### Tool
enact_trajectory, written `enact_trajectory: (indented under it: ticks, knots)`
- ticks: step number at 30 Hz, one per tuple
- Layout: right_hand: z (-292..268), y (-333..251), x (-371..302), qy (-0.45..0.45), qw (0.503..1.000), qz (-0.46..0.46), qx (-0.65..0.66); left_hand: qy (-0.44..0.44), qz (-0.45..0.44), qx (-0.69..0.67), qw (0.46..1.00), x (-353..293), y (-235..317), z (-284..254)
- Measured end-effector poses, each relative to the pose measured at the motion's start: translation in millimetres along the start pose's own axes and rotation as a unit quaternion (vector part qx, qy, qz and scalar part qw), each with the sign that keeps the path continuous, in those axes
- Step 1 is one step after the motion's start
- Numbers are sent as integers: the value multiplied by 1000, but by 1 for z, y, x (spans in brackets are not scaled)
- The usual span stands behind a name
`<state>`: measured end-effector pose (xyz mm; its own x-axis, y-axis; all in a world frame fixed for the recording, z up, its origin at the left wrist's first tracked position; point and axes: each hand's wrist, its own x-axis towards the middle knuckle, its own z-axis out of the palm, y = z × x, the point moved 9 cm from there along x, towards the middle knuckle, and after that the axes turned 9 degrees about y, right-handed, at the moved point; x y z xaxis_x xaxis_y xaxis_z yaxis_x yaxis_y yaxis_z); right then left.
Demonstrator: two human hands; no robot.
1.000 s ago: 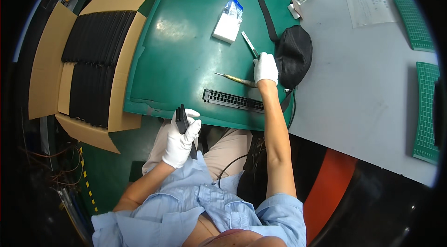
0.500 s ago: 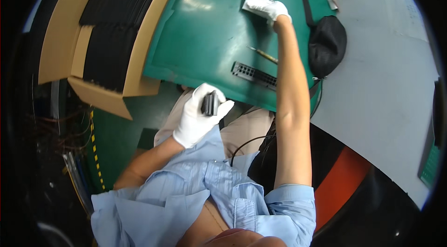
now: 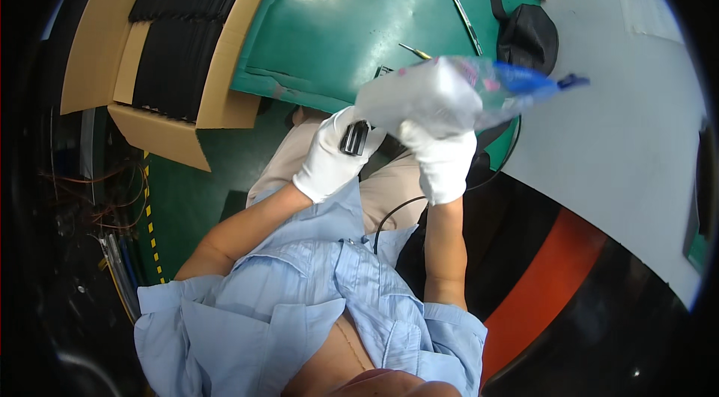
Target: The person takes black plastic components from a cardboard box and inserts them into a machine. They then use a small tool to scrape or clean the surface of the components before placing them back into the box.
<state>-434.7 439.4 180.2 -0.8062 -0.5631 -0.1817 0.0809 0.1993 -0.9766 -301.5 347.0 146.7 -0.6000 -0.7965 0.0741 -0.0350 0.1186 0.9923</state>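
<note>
In the head view, looking down, a person in a light blue shirt (image 3: 299, 277) sits at a workbench, both hands gloved in white and held close together above the lap, in front of the bench edge. The left hand (image 3: 329, 161) is curled round a small black part (image 3: 355, 138), its end poking out between thumb and fingers. The right hand (image 3: 442, 161), just beside it, grips the near side of a white pack in a clear plastic bag (image 3: 423, 94); the pack hides some of its fingers. The bag is tilted and blurred, its blue end (image 3: 524, 81) pointing to the right; its left end overlaps the left hand, and I cannot tell whether they touch. Beyond, on a green mat (image 3: 344, 22), lie a slim silvery tool (image 3: 466, 25) and a yellow-handled tool (image 3: 414, 51), the latter partly covered by the bag. A black mesh pouch (image 3: 528, 34) sits to their right, near a grey tabletop (image 3: 607, 120). To the left stands an open cardboard box (image 3: 217, 52) packed with rows of thin black pieces (image 3: 180, 60).
</note>
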Motion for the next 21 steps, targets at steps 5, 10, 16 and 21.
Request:
enact_trajectory:
  ticks: [5, 10, 16, 21]
  knots:
    - [8, -13, -41, -10, 957, -260, -130, 13, 272, 202, 941, -18, 24, 8]
    - [11, -5, -46, 11, 971, -227, -74, -53, -7, -1, 999, -23, -38, 13]
    - [-1, 22, -18, 80, 985, -106, -112, -47, 8, 11, 999, -11, -9, 9]
    - [3, 3, -17, 64, 994, -21, -86, -37, 54, 20, 998, -6, -4, 6]
